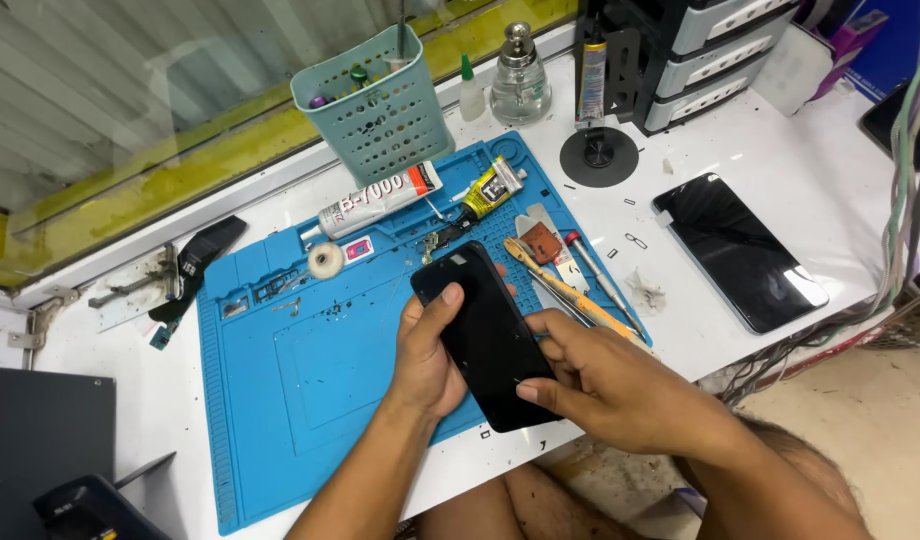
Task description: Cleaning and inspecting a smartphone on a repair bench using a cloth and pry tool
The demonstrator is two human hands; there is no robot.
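Note:
A black phone (485, 330) is held over the blue work mat (310, 390), its dark face up and tilted away from me. My left hand (425, 355) grips its left edge, thumb resting on the glass near the top. My right hand (595, 375) holds the lower right edge, with the thumb pressed on the face and the fingers curled under it. Both hands are closed on the same phone.
On the mat lie a white glue tube (375, 205), a yellow glue tube (492, 190), a tape roll (325, 260), and screwdrivers and pry tools (580, 290). A teal basket (375, 105), glass bottle (520, 80), second phone (740, 250) and drawer unit (700, 50) stand on the white table.

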